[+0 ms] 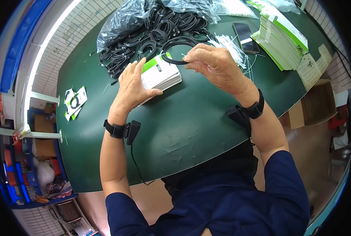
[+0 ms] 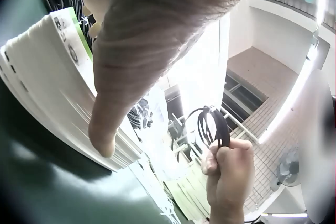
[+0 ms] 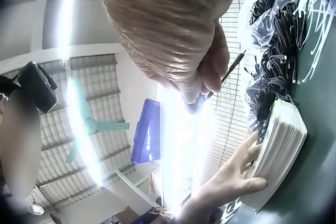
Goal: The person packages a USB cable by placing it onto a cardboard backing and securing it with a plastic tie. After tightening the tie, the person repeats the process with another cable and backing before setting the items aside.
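A coil of black cable (image 1: 170, 60) is pinched between the thumb and fingers of my right hand (image 1: 218, 66), raised over the table. In the right wrist view a thin cable end (image 3: 235, 64) sticks out past the fingertips. My left hand (image 1: 131, 87) rests at the left end of a stack of white and green packaging cards (image 1: 163, 80). Its fingers are spread and fairly straight, with the thumb along the near side and the fingers toward the far side. The coil's lower edge overlaps the stack's far corner in the head view.
Behind the stack lies a heap of black cables (image 1: 144, 43) with clear plastic bags (image 1: 122, 21). White ties (image 1: 231, 46), a phone (image 1: 246, 37) and a tall pile of green-white cards (image 1: 279, 39) stand to the right. Small packaged cards (image 1: 75, 103) lie at left.
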Available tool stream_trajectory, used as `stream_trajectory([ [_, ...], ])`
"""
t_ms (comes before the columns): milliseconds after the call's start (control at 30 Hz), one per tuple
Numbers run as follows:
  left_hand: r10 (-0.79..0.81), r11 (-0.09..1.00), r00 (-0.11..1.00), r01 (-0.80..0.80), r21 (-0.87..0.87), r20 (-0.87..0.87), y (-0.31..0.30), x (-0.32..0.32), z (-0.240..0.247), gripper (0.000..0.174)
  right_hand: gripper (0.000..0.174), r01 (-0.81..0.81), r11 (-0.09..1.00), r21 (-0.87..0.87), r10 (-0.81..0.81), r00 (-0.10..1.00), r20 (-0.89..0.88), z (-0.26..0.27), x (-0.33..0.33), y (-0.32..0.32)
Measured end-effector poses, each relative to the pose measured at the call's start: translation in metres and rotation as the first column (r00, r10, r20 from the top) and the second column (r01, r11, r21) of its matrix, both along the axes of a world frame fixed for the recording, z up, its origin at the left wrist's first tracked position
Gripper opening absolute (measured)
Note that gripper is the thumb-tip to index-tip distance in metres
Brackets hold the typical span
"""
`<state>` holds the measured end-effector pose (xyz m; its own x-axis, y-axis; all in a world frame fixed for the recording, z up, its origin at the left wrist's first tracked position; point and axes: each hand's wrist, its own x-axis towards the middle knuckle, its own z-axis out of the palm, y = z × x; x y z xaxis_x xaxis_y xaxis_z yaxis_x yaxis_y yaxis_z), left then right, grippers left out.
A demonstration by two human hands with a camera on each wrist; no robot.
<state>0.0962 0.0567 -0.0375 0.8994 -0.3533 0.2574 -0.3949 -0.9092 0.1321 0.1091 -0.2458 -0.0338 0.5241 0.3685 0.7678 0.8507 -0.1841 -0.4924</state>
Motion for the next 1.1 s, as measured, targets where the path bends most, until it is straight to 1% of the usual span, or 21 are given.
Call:
stream_trajectory([
  [33,0.030,0.999,0.998,-0.029,0.028,-0.058,0.001,0.001,0.001,0.114,0.018,0.003,1.000,-0.002,-0.003,1.000,-0.014,-0.001,0.000,0.000],
  [67,0.029,0.999,0.998,-0.028,0.026,-0.058,0.002,0.002,0.001,0.114,0.018,0.003,1.000,-0.004,-0.003,1.000,-0.014,-0.001,0.000,0.000],
  [167,0.004,0.995,0.977,-0.024,-0.093,-0.215,0.006,0.003,0.003,0.112,0.018,0.001,1.000,0.017,-0.001,1.000,-0.024,-0.002,0.001,0.001],
  [200,0.007,0.995,0.977,-0.028,-0.095,-0.215,0.008,0.004,0.003,0.112,0.018,-0.002,1.000,0.015,0.002,1.000,-0.024,-0.002,0.001,0.001],
  [300,-0.057,0.976,0.984,0.019,-0.218,-0.168,0.013,0.004,0.000,0.110,0.018,0.014,0.999,0.035,-0.014,1.000,-0.001,0.000,0.001,0.003],
  [333,-0.054,0.975,0.985,0.016,-0.221,-0.166,0.014,0.004,0.001,0.110,0.018,0.010,0.999,0.032,-0.010,1.000,0.001,0.000,0.001,0.003],
  [433,-0.129,0.943,0.976,0.067,-0.326,-0.174,0.018,0.004,0.006,0.088,0.018,0.019,0.999,0.034,-0.015,0.993,-0.121,0.001,-0.002,0.003],
  [467,-0.126,0.942,0.978,0.065,-0.328,-0.169,0.020,0.005,0.004,0.088,0.018,0.015,0.999,0.031,-0.012,0.993,-0.116,0.002,-0.003,0.003],
  [567,-0.177,0.944,0.983,0.181,-0.276,0.040,0.021,0.007,0.000,0.051,0.017,-0.008,0.996,0.093,0.030,0.972,-0.232,0.004,-0.006,0.004],
  [600,-0.174,0.944,0.984,0.181,-0.277,0.049,0.022,0.007,0.000,0.051,0.017,-0.012,0.996,0.089,0.032,0.974,-0.223,0.004,-0.008,0.004],
  [633,-0.145,0.961,0.976,0.177,-0.210,0.160,0.022,0.005,0.000,0.040,0.017,-0.005,0.993,0.118,0.035,0.968,-0.248,0.003,-0.009,0.004],
  [700,-0.098,0.987,0.919,0.138,-0.078,0.382,0.013,-0.005,0.012,0.020,0.018,0.004,0.985,0.175,0.048,0.955,-0.293,0.004,-0.010,0.004],
  [733,-0.091,0.988,0.916,0.131,-0.079,0.392,0.009,-0.010,0.018,0.020,0.018,-0.005,0.985,0.173,0.054,0.957,-0.284,0.005,-0.012,0.004],
  [833,-0.089,0.990,0.858,0.132,-0.049,0.506,-0.002,-0.031,0.037,0.012,0.019,0.062,0.962,0.268,0.052,0.916,-0.398,0.008,-0.017,0.004],
  [867,-0.082,0.991,0.857,0.125,-0.050,0.508,-0.004,-0.040,0.043,0.012,0.019,0.054,0.962,0.266,0.058,0.916,-0.396,0.010,-0.018,0.006],
  [967,-0.159,0.987,0.873,0.157,0.043,0.461,-0.014,-0.071,0.048,0.012,0.020,0.091,0.935,0.343,0.062,0.909,-0.411,0.013,-0.026,0.007],
  [1000,-0.155,0.987,0.878,0.160,0.028,0.454,-0.018,-0.080,0.043,0.012,0.020,0.098,0.939,0.330,0.054,0.905,-0.421,0.012,-0.029,0.007],
  [1100,-0.250,0.963,0.902,0.271,-0.009,0.352,-0.029,-0.103,0.028,0.013,0.020,0.010,0.959,0.284,0.116,0.899,-0.423,0.013,-0.036,0.019],
])
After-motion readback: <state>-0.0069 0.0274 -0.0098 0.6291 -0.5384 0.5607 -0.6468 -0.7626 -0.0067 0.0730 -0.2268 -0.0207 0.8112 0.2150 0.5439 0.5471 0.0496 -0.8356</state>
